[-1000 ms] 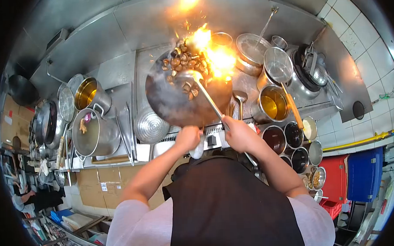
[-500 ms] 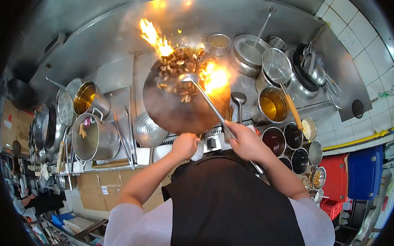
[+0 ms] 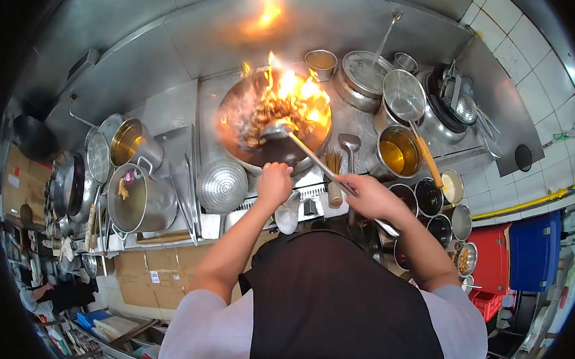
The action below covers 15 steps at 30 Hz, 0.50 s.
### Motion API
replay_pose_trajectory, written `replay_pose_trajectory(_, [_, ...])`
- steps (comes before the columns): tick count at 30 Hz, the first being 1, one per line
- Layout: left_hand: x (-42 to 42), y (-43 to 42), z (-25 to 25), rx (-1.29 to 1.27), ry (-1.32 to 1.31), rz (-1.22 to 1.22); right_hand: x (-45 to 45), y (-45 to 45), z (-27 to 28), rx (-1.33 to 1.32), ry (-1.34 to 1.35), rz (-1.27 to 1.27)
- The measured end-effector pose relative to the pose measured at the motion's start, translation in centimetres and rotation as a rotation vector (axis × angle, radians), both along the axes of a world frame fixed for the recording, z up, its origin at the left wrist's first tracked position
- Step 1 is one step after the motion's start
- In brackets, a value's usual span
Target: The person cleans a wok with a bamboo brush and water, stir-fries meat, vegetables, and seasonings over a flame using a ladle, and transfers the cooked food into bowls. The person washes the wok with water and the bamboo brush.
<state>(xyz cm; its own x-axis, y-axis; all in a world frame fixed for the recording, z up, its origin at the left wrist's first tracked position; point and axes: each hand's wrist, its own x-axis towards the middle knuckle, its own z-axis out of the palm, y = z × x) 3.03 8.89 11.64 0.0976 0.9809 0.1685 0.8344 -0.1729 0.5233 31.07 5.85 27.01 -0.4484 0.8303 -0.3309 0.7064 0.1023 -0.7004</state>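
A large dark wok (image 3: 277, 155) sits over the burner, tall flames (image 3: 290, 86) rising from its far and right sides. Inside it are many glossy brown pieces of food (image 3: 269, 119), whose kind I cannot make out. My left hand (image 3: 276, 183) is closed in a fist at the wok's near rim, gripping it there; the handle itself is hidden by the fingers. My right hand (image 3: 368, 198) wraps around the long metal shaft of a ladle (image 3: 312, 156). The ladle's bowl rests among the food in the wok. A pale cloth (image 3: 288, 215) hangs just below my left hand.
A perforated skimmer (image 3: 222, 185) and a big stockpot (image 3: 141, 199) stand left. On the right are a bamboo brush (image 3: 333, 177), a spatula (image 3: 349, 145), an oil pot (image 3: 399, 152) and a wooden-handled strainer (image 3: 404, 96). Several seasoning containers (image 3: 429, 197) line the near right.
The wok has come down from a forward tilt to lie level, and the food has dropped back into it. My left hand rose slightly; my right hand and ladle moved right and down.
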Motion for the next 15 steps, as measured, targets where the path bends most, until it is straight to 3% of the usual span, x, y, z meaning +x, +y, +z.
replay_pose_trajectory(1, [0.0, -0.3, -2.4, 0.128, 0.015, 0.024, -1.0, 0.9, -2.6, 0.094, -0.001, -0.003])
replay_pose_trajectory(5, [-0.9, -4.3, -4.3, -0.064, 0.077, -0.126, -1.5, 0.8, -5.7, 0.355, 0.172, -0.009])
replay_pose_trajectory(7, [-1.2, -5.5, -1.8, -0.078, 0.033, -0.166, 0.0, -1.4, -3.0, 0.15, 0.234, -0.068])
replay_pose_trajectory(9, [-1.6, -3.1, -0.1, 0.129, -0.013, -0.119, 1.4, -3.4, -0.9, -0.019, 0.313, -0.12])
replay_pose_trajectory(11, [-2.0, 0.1, 2.6, 0.047, 0.002, -0.009, 3.6, -4.5, -0.2, -0.274, 0.282, -0.193])
replay_pose_trajectory(13, [-1.1, -0.4, 5.2, 0.075, 0.015, -0.03, 6.7, -5.9, 0.2, -0.127, 0.333, -0.022])
replay_pose_trajectory(15, [-0.1, -2.2, 8.1, -0.016, 0.007, -0.065, 7.7, -6.4, 4.6, -0.186, 0.296, 0.009])
